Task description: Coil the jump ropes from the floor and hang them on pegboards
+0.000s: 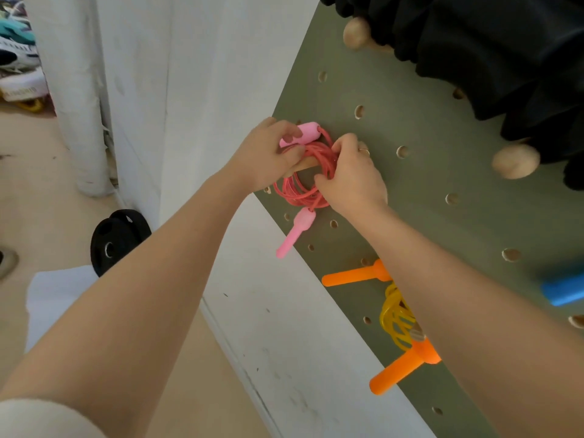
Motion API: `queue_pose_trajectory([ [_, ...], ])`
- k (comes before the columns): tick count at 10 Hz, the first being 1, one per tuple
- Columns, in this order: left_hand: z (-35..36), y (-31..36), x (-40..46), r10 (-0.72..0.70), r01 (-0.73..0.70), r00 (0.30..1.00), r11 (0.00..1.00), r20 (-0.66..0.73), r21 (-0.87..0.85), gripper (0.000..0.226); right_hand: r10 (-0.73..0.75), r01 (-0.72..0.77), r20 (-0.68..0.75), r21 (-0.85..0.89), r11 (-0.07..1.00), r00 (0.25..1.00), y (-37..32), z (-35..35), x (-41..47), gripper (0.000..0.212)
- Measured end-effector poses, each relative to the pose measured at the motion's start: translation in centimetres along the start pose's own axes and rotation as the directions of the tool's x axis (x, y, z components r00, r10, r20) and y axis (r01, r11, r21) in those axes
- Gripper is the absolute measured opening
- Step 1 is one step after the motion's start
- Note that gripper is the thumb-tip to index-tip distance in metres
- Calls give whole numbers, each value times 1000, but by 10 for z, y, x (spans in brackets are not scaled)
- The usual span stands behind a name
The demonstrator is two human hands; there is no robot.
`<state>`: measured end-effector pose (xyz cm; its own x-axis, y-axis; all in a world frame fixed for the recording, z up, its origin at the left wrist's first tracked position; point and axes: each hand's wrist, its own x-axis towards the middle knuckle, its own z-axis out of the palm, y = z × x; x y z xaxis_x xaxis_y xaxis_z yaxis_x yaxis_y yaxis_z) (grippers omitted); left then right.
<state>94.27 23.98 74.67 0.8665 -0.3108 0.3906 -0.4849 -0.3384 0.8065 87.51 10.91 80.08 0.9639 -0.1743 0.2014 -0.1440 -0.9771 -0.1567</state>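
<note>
Green pegboard [410,191], pink jump rope [303,188] coiled over wooden peg [301,165].
Left hand [262,159] pinching upper pink handle [300,135] at nine o'clock; right hand [350,181] fingers curled round coil at three.

I'm looking at a home workout or sports storage corner: a green pegboard [410,191] with wooden pegs is holding jump ropes [396,317], black weight plates [115,238] are leaning on the wall, and shoes [17,55] are piling up behind.
</note>
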Motion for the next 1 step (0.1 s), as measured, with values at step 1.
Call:
queue_pose_trajectory([
  [1, 1, 0, -9, -19, 19, 1000, 1000, -25, -8, 55, -11, 11, -2, 15, 1000, 1000, -5, -5, -2, 43],
])
